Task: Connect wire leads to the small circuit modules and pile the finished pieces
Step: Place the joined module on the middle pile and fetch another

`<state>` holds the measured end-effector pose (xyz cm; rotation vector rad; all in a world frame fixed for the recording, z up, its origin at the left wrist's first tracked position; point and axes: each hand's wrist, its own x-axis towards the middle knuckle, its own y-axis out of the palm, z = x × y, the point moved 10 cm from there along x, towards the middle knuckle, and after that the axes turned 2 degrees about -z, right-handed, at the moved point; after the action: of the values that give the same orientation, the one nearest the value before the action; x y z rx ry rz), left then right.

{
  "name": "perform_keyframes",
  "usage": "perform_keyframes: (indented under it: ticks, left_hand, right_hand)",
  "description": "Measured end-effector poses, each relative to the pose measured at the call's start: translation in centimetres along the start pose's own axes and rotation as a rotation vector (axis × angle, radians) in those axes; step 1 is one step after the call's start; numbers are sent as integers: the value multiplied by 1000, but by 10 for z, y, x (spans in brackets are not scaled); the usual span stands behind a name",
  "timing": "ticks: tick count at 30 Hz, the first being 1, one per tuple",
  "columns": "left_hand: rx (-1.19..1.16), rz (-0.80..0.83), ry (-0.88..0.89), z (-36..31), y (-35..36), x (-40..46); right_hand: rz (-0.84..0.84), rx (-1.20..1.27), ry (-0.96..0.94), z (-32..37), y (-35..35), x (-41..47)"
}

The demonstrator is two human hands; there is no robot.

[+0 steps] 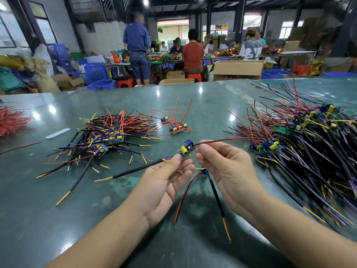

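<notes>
Dim factory hall, dark steel columns [240, 18], ceiling lamps [145, 1], windows [286, 29], blue crates [95, 71], cardboard boxes [238, 69], red stools [125, 83].

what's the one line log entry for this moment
left hand pinches module | right hand pinches wire at module | second module hangs below | piles left and right

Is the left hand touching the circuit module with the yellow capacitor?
Touching. The head view shows the left hand pinching the lower edge of the circuit module between thumb and fingertips, with no gap visible.
</notes>
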<state>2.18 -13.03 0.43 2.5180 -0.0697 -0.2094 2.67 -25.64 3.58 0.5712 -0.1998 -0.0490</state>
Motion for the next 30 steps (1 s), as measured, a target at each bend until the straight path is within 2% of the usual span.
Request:
perform_keyframes:
  ticks: [5, 9, 13, 16, 20, 22, 25, 27, 30]
  left_hand:
    - [47, -28, 64, -3, -4, 0]
    - [184, -30, 164, -8, -4, -3]
    - [270, 30, 184, -7, 4, -4]
    - [293, 59, 181, -7, 6, -5]
    - [232, 99, 129, -6, 7, -5]
    - [206, 110, 119, -6, 10, -6]
    - [153, 82, 131, -8, 7, -5]
    - [141, 83, 139, -10, 6, -5]
    - [184, 117, 136, -8, 11, -7]
  right_hand:
    - [-50, -158, 11, -4, -8, 0]
    - [-92, -152, 47, -7, -13, 2]
    - [-27, -110, 33, -4, -7, 2]
    - [51, -173, 54, -6, 0, 2]
    - [90, -543, -235, 27, -1, 8]
    - [53, -678, -349, 39, -6, 10]
    - [-118, -761, -449, 48, -21, 14]
    - [-227, -727, -453, 50, -33, 17]
    - [-281, -676, -405, 49, -43, 21]
